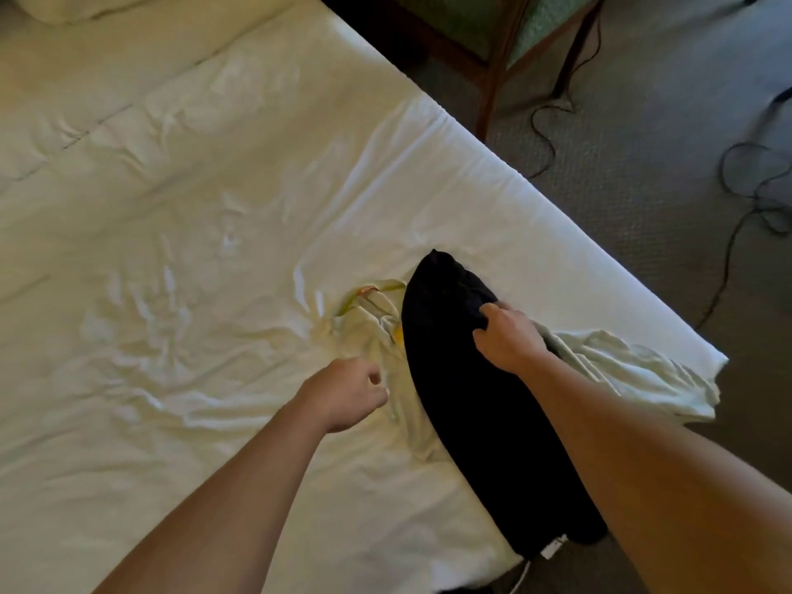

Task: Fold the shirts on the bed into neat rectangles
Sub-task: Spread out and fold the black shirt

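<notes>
The right grip (505, 336) curls its fingers into the black shirt (471, 400) near the bed's (214, 207) corner; the left grip (347, 394) pinches the pale shirt (377, 336) just beside it. Another pale garment (634, 370) drapes over the edge.

Matt black cloth shirt (480, 379) lies on the bed (214, 186), whose white sheet is wrinkled cloth.

wooden chair (510, 40), black cables (745, 182), grey carpet (643, 173)
</notes>
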Demonstrator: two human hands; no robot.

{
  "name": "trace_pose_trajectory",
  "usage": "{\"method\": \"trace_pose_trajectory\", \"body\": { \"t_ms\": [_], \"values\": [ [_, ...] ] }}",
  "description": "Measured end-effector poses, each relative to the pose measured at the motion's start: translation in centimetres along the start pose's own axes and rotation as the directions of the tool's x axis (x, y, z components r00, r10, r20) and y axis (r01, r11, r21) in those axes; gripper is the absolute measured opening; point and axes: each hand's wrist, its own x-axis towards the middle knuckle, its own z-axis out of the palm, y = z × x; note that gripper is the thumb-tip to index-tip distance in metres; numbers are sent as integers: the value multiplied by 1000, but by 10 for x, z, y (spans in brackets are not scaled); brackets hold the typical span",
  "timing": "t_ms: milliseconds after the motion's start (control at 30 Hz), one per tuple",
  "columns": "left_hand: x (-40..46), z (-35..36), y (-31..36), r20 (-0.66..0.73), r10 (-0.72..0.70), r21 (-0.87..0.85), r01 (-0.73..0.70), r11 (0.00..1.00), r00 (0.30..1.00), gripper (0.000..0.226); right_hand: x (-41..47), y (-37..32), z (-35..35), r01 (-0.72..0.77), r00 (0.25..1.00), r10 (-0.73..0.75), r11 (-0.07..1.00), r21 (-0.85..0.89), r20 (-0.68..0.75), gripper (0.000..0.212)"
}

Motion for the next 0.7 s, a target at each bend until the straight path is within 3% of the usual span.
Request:
{"method": "trace_pose_trajectory", "body": {
  "t_ms": [133, 233, 300, 433, 600, 700],
  "values": [
    [33, 18, -12, 62, -45, 9, 45, 999, 997, 29, 41, 18, 8, -96, 995, 96, 994, 58, 3, 58],
    [48, 25, -17, 62, -40, -13, 40, 999, 997, 28, 59, 24, 16, -192, 981, 190, 977, 95, 34, 63],
    [53, 29, -21, 63, -32, -25, 33, 999, 997, 27, 62, 25, 21, -206, 978, 206, 976, 73, 15, 57],
    [47, 30, -29, 51, -41, -32, 42, 999, 998, 28, 50, 18, 24, -145, 976, 142, 989, -6, -164, 34],
    [9, 18, -34, -2, -36, -67, 36, 997, 999, 30, 9, 3, 8, -165, 938, 156, 986, -1, -311, 32],
    [-24, 9, -41, -61, -47, -82, 42, 996, 997, 25, -17, 0, -9, -147, 965, 149, 989, 29, -217, 35]
  ]
}}
